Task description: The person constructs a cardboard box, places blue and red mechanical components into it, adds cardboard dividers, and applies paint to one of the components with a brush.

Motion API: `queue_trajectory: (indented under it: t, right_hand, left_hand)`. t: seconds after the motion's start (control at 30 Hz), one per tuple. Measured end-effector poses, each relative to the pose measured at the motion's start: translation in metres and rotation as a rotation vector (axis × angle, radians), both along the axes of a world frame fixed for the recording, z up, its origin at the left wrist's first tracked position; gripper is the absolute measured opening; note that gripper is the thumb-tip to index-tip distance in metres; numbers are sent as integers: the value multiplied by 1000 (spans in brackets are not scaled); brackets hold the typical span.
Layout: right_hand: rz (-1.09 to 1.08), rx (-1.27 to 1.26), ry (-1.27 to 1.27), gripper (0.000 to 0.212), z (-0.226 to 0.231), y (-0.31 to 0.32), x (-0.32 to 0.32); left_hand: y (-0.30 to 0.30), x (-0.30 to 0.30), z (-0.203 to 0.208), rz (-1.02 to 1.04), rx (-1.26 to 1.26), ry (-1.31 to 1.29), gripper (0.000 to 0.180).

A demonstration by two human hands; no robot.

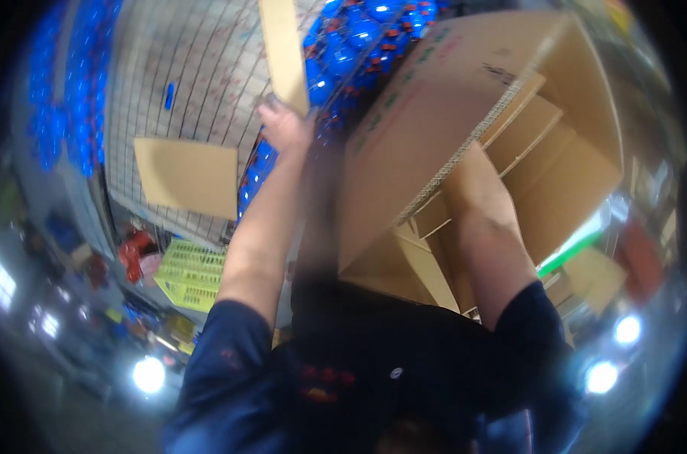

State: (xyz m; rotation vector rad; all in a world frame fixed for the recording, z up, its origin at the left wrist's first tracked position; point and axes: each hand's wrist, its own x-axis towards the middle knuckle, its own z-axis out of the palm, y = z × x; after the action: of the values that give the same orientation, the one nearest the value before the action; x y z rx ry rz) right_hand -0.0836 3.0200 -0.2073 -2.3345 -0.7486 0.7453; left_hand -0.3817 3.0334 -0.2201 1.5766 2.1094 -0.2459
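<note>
My left hand [286, 124] is raised high and grips the lower end of a long flat cardboard strip [283, 47] that stands upright in front of a wire cage. My right forearm reaches up into a large open cardboard box [404, 129], which is tilted with its opening toward me. Cardboard dividers [526, 129] show inside the box. My right hand [470, 168] is at the edge of the box wall, among the dividers, and its fingers are hidden. My dark blue shirt fills the lower middle of the view.
A wire mesh cage [199, 68] holds many shiny blue items [358, 34]. A loose cardboard sheet [188, 178] lies against the mesh. A yellow-green plastic crate [192, 274] and red objects [135, 251] sit at the left. Bright lamps [148, 374] glare low down.
</note>
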Motion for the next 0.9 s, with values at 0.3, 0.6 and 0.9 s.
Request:
queue_trajectory:
  t: [0.3, 0.6, 0.9]
  right_hand:
    - [286, -61, -75, 42, 26, -17, 38]
    - [252, 810, -200, 17, 293, -47, -191]
    - [1014, 22, 70, 62, 19, -40, -476]
  left_hand:
    - [-51, -114, 23, 323, 346, -500, 37]
    - [-207, -293, 18, 1107, 440, -783, 47]
    - [-220, -338, -105, 1099, 653, -317, 84]
